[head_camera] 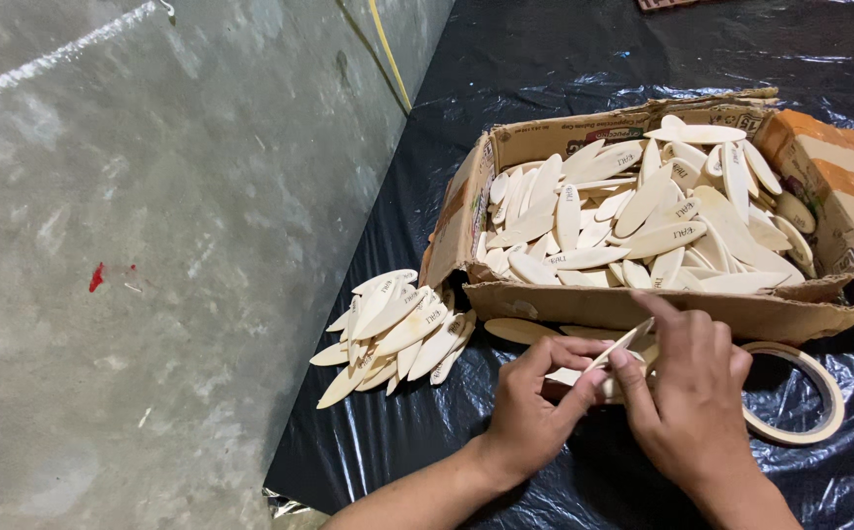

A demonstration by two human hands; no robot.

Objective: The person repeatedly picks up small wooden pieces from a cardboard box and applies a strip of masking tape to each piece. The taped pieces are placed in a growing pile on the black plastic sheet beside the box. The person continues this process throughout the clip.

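My left hand (pixel 535 397) and my right hand (pixel 687 393) meet low in the head view, just in front of a torn cardboard box (pixel 643 312). Together they pinch a bundle of pale, leaf-shaped wooden pieces (pixel 615 351), with one piece sticking up between the fingers. The box is heaped with several of the same pale oval pieces (pixel 633 221). A loose pile of these pieces (pixel 393 334) lies on the black plastic sheet (pixel 417 432) to the left of my left hand.
A roll of beige tape (pixel 820 393) lies flat on the sheet right of my right hand. Grey concrete floor (pixel 152 245) with a small red mark fills the left. A yellow cord (pixel 388 54) runs along the sheet's edge.
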